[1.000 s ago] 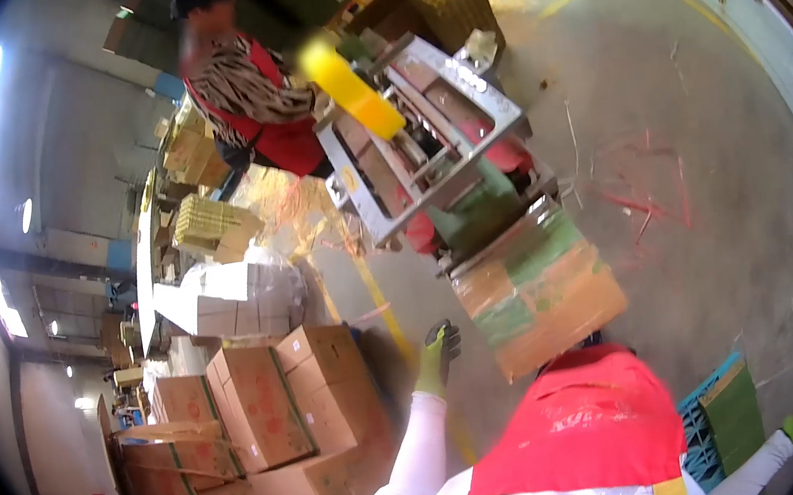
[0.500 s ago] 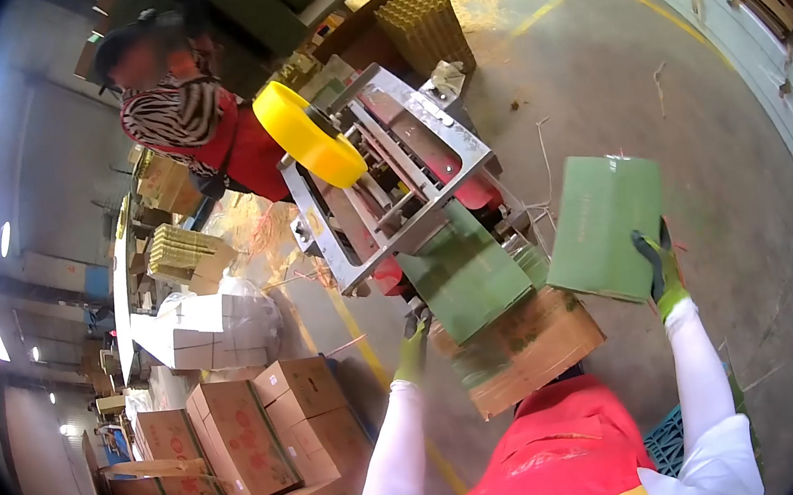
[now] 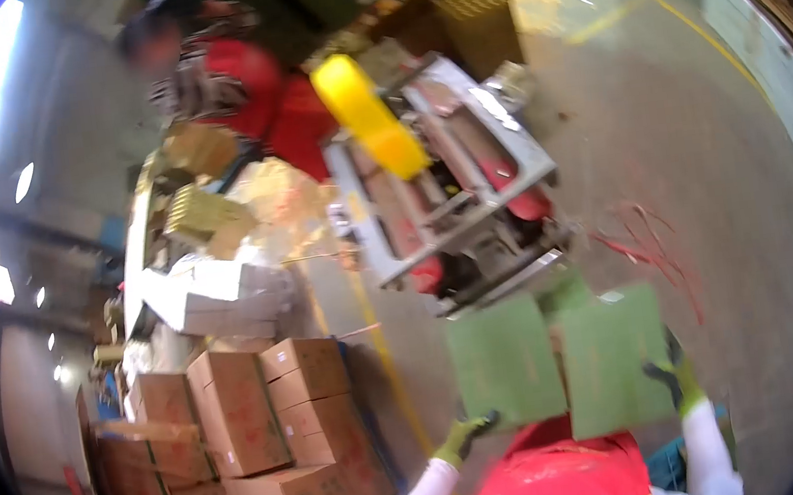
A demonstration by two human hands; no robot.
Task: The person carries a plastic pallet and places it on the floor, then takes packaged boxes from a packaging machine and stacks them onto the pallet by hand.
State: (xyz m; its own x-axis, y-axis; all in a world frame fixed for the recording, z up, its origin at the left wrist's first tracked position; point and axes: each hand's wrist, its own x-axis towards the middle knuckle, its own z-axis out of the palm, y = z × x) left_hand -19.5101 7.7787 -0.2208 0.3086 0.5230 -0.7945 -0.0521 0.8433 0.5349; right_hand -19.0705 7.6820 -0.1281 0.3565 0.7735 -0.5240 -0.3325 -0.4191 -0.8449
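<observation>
Two green cartons lie side by side in front of my red apron. The left carton (image 3: 507,358) is at the near end of a carton sealing machine (image 3: 448,182) with a big yellow tape roll (image 3: 369,117). My left hand (image 3: 465,439), in a green glove with dark fingertips, is at that carton's lower left corner, fingers stretched out; blur hides whether it touches. My right hand (image 3: 675,377), gloved alike, grips the right edge of the right carton (image 3: 616,359), thumb over its top face. More green surface shows behind the two cartons.
Stacked brown cartons (image 3: 239,415) stand at the left. A person (image 3: 238,89) in a red apron is beyond the machine. White wrapped boxes (image 3: 224,293) lie at left, red strapping (image 3: 649,251) on the floor at right, and long white panels (image 3: 769,53) along the right.
The right carton has come left and closer to my body with my right hand. The left carton now sits nearer me, and my left hand has moved from the machine's side to its corner.
</observation>
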